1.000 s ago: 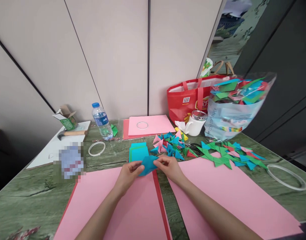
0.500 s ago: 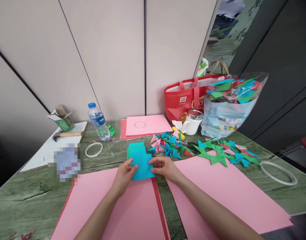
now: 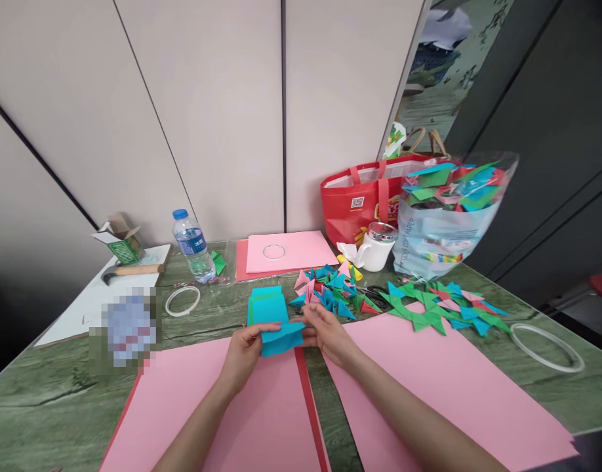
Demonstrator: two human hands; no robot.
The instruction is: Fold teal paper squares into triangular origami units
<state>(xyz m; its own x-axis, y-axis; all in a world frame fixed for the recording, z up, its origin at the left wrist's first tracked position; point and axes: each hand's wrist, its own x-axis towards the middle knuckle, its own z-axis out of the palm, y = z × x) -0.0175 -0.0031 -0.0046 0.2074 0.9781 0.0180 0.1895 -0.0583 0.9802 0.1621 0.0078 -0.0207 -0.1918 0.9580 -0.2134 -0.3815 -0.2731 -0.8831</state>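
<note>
A small blue paper sheet (image 3: 282,338), folded over, lies between my two hands at the top edge of a large pink sheet (image 3: 242,419). My left hand (image 3: 243,354) pinches its left edge and my right hand (image 3: 327,332) pinches its right edge. Just behind it rests a stack of blue and green paper squares (image 3: 266,305). To the right of that stack lies a heap of folded paper triangles (image 3: 330,288) in blue, pink, green and red.
A second pink sheet (image 3: 443,387) lies at right, with folded green and blue pieces (image 3: 433,305) and a tape ring (image 3: 540,337) beyond. At the back stand a water bottle (image 3: 193,246), white mug (image 3: 374,248), red bag (image 3: 362,200) and a plastic bag of paper (image 3: 443,216).
The blue sheet went from held up and bent, to flat, to folded over into a narrower strip. Both hands stayed on it. The camera shifted slightly.
</note>
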